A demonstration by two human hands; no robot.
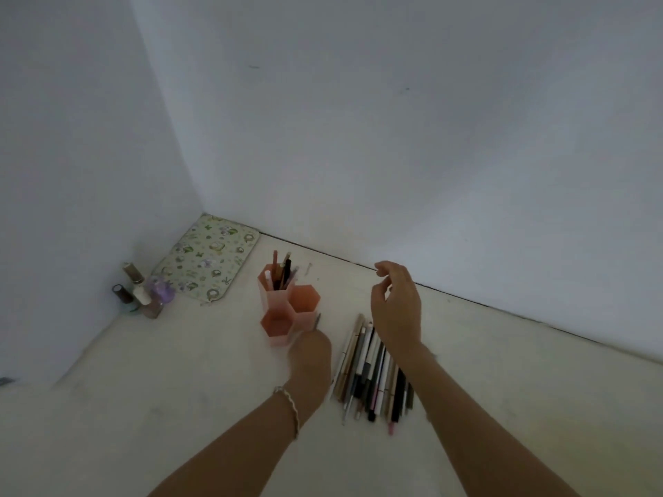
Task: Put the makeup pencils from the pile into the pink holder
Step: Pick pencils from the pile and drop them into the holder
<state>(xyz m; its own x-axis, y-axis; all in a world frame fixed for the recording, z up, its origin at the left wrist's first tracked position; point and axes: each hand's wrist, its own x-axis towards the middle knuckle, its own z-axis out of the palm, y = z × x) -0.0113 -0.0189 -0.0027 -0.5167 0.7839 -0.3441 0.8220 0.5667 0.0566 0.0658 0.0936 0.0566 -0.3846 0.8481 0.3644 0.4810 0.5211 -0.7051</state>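
A pink holder made of three hexagonal tubes stands on the pale surface; several pencils stick up from its tallest back tube, and the two lower tubes look empty. A pile of makeup pencils lies to its right. My left hand, blurred, is just right of the holder's front tube, shut on a thin pencil whose tip points up. My right hand hovers above the far end of the pile, fingers loosely apart and holding nothing.
Several nail polish bottles cluster by the left wall. A patterned mat lies in the corner behind the holder. White walls close off the left and back. A small light stick lies behind the holder.
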